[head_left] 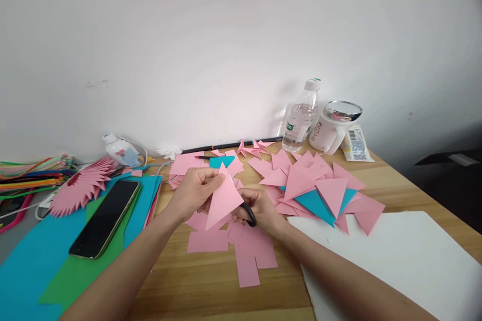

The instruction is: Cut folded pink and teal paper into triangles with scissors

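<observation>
My left hand (194, 190) pinches the top of a pink paper triangle (223, 199) held up above the wooden table (211, 286). Just right of it, my right hand (259, 209) grips black-handled scissors (249, 213), whose blades are hidden behind the triangle. Under both hands lie several pink paper rectangles (246, 256). A heap of pink and teal paper triangles (318, 193) lies to the right of my right hand.
A phone (105, 218) rests on green and blue paper sheets (33, 261) at left, next to a pink folded fan shape (81, 185), coloured strips and a glue bottle (122, 150). A water bottle (301, 118) and white mug (333, 128) stand at the back. White sheet (399, 261) at right.
</observation>
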The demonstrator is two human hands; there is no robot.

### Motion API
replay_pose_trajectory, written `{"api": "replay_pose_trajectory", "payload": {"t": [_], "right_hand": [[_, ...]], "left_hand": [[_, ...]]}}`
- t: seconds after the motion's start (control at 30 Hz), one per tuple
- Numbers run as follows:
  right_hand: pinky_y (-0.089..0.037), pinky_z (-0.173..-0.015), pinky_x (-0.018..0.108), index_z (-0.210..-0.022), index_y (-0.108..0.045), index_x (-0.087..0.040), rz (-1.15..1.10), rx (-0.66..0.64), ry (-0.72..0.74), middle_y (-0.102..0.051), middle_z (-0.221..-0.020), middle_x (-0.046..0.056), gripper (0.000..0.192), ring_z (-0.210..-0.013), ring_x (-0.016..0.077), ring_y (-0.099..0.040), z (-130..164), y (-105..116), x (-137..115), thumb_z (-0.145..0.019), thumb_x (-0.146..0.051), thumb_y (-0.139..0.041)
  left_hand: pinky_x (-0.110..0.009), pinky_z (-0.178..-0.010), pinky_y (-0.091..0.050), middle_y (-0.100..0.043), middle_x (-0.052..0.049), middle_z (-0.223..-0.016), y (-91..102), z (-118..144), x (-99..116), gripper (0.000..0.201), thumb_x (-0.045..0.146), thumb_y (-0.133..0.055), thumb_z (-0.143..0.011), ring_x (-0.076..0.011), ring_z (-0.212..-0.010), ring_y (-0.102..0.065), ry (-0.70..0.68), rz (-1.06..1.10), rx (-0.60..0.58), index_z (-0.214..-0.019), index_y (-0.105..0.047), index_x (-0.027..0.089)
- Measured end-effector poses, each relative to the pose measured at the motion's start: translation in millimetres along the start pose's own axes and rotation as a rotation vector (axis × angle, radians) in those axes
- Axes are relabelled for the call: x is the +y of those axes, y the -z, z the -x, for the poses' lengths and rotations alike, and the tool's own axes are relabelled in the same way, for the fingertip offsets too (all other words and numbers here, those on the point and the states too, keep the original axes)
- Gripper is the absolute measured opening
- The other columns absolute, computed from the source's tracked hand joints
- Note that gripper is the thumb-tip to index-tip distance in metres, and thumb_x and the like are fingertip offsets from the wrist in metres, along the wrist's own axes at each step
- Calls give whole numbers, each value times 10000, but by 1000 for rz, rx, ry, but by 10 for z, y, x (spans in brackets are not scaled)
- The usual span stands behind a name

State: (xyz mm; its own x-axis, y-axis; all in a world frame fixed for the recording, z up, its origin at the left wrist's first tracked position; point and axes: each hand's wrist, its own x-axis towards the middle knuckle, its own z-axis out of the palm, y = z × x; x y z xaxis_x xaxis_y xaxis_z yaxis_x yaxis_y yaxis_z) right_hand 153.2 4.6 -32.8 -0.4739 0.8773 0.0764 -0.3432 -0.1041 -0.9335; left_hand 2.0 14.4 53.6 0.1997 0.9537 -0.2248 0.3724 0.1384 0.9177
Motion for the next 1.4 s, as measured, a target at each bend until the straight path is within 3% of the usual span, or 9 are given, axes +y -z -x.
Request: {"api": "replay_pose_trajectory", "payload": {"t": [0.2, 0.37, 0.63, 0.97, 1.1, 1.27, 1.4], "right_hand": [[-364, -491, 183, -644, -539, -152, 78, 34, 126, -464, -606, -40, 233, -546, 69, -406, -1, -12, -120, -583, -264, -734], [-336, -476, 183, -730, -573, -146, 19, -27, 40, -419, -574, -61, 223, -496, 49, -347, 8, -6, -105, -612, -256, -727], [-312, -442, 187, -621, -532, -150, -7, -42, 31, -413, -523, -65, 233, -466, 47, -329, 7, 5, -55, -589, -254, -738], [-248, -411, 176, -561, -512, -144, -48, -27, 39, -421, -465, -71, 172, -431, 36, -298, -2, -12, -17, -591, -149, -681], [-285, -395, 178, -558, -531, -138, -8, 13, 0, -485, -449, -53, 154, -393, 44, -374, 0, -1, -18, -599, -157, -678], [-388, -421, 189, -602, -546, -144, -47, 212, -25, -517, -467, -49, 174, -404, 63, -466, -32, 42, -32, -643, -231, -691], [-443, -424, 223, -592, -556, -137, -119, 176, -81, -542, -471, -30, 212, -392, 84, -495, -47, 46, 5, -633, -282, -706]], "left_hand": [[-144, -303, -179, -315, 87, -431, 20, -12, -19, 343, 418, -506, -770, -24, -317, -289, -82, -61, -11, -563, -413, 161], [-154, -313, -184, -341, 83, -443, 38, -5, -22, 313, 415, -507, -769, -31, -325, -309, -104, -107, 17, -595, -453, 160], [-159, -311, -176, -312, 85, -429, 26, -4, -31, 366, 424, -481, -782, -31, -307, -313, -86, -127, 9, -544, -370, 169], [-146, -283, -193, -342, 87, -423, 29, -8, -61, 358, 409, -472, -801, -19, -295, -295, -87, -46, -45, -552, -395, 163], [-143, -281, -196, -331, 87, -425, 33, -15, -73, 361, 411, -474, -801, -22, -299, -295, -87, -33, -54, -552, -382, 166], [-146, -272, -189, -309, 85, -426, 40, -40, -59, 344, 408, -502, -784, -28, -299, -296, -68, 0, -31, -559, -393, 171], [-161, -271, -233, -358, 70, -421, -88, -142, 35, 303, 387, -527, -766, -45, -300, -344, -70, 50, -15, -572, -430, 176]]}}
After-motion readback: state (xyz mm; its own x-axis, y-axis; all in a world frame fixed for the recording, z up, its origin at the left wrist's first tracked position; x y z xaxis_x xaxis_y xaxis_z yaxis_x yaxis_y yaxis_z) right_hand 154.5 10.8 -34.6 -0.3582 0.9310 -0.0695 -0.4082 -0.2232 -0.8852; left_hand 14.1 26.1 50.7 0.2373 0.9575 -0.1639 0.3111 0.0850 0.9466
